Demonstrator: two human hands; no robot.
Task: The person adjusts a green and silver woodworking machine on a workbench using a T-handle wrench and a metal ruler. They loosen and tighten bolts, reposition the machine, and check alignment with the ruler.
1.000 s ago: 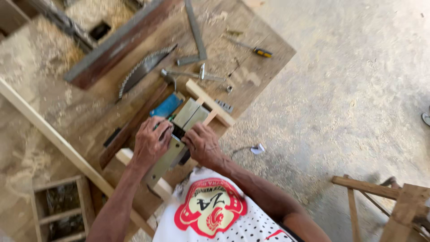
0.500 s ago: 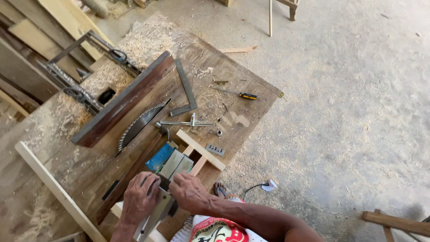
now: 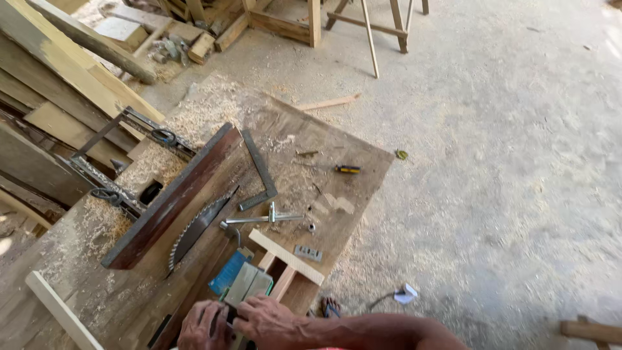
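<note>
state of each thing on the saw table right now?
Left hand: gripping the grey block.
Right hand: pressed on the block, beside the left.
Saw blade: up through the table, uncovered.
Square: flat, untouched.
Screwdriver: flat, untouched.
Wood strip: flat, ahead of the block.

Wood workshop, saw blade, sawdust, stacked planks
</note>
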